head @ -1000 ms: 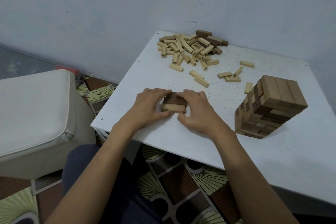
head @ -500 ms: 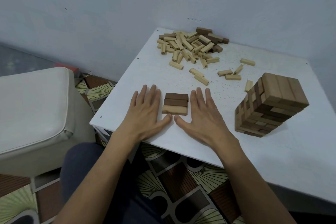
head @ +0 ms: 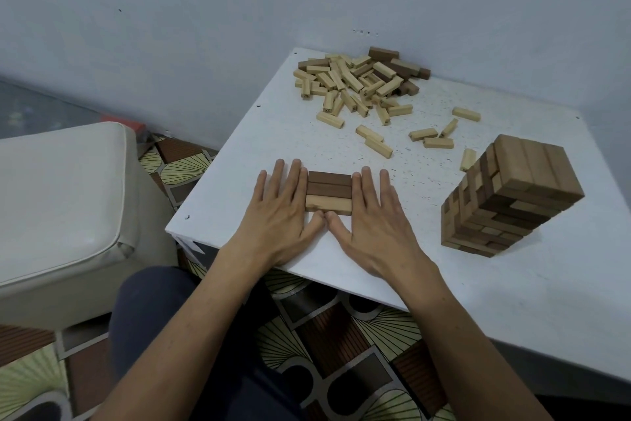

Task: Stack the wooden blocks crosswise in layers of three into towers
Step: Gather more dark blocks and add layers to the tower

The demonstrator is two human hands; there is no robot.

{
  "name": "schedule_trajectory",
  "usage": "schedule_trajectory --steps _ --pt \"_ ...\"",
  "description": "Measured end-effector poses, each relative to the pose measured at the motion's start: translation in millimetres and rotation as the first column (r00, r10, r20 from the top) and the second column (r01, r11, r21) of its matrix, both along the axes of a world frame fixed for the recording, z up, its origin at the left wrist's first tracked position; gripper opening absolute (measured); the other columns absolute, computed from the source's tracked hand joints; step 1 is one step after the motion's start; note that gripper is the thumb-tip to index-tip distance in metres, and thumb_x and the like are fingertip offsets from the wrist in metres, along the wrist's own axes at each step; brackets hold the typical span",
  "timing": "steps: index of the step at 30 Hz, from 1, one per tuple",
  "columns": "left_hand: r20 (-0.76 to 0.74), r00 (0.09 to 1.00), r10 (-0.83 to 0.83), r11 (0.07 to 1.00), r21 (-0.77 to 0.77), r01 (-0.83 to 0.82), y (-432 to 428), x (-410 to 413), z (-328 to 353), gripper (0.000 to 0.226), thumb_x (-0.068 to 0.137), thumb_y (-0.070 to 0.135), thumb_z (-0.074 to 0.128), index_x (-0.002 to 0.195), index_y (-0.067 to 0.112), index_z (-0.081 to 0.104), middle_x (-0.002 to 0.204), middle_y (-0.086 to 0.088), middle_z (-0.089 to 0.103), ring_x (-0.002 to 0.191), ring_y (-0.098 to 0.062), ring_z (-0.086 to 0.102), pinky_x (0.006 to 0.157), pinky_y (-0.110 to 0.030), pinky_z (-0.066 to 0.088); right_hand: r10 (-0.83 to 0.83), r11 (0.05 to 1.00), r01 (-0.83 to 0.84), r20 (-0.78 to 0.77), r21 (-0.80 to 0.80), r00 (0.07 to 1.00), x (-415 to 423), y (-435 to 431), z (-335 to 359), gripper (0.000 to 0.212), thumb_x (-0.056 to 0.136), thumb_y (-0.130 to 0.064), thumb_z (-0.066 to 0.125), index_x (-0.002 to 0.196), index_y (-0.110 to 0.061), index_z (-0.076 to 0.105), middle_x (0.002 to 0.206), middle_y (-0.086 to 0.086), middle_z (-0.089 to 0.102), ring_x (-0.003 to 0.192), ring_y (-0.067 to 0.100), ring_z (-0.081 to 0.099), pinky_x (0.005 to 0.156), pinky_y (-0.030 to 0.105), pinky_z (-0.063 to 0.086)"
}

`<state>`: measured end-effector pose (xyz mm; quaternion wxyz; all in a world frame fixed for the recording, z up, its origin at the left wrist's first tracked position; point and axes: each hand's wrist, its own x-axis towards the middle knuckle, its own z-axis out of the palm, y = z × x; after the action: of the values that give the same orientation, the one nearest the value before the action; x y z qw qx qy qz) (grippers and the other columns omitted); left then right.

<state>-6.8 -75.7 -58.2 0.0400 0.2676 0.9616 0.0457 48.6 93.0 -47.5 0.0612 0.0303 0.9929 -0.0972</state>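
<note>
A layer of three blocks (head: 329, 193), two dark and one light, lies side by side on the white table (head: 512, 301) near its front edge. My left hand (head: 278, 212) lies flat with straight fingers against the layer's left end. My right hand (head: 372, 215) lies flat against its right end. Both thumbs meet at the layer's near side. A finished tower (head: 505, 198) of crossed layers stands to the right. A pile of loose blocks (head: 358, 82) lies at the table's far side.
Several stray light blocks (head: 433, 139) lie between the pile and the tower. A cream cushioned seat (head: 58, 209) stands left of the table. A grey wall runs behind. My knee (head: 160, 311) is under the table's front edge, above patterned floor tiles.
My hands went from gripping the small layer with curled fingers to lying flat, then slid inward until the straight fingers bracket the layer's two ends.
</note>
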Motion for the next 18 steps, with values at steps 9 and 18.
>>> schedule_trajectory --steps 9,18 --pt "0.109 0.982 -0.153 0.938 0.329 0.109 -18.8 -21.7 16.3 0.105 0.074 0.069 0.033 0.159 0.02 -0.001 0.166 -0.002 0.015 0.153 -0.019 0.009 0.125 -0.042 0.006 0.049 0.972 -0.072 -0.106 -0.224 0.993 1.5 10.2 13.4 0.086 0.097 -0.052 0.046 0.159 -0.018 -0.003 0.167 -0.001 0.001 0.153 0.022 -0.01 0.124 0.038 0.004" --pt "0.082 0.986 -0.147 0.926 0.362 0.108 -16.3 -27.0 19.6 0.108 0.066 0.079 0.048 0.156 0.024 0.025 0.127 0.004 0.055 0.114 -0.017 0.046 0.105 -0.029 0.027 -0.016 0.982 -0.06 -0.39 -0.181 0.921 -2.6 6.0 3.2 0.035 0.089 -0.016 0.064 0.123 -0.013 0.057 0.124 0.009 0.051 0.109 0.029 0.048 0.086 0.042 0.049"
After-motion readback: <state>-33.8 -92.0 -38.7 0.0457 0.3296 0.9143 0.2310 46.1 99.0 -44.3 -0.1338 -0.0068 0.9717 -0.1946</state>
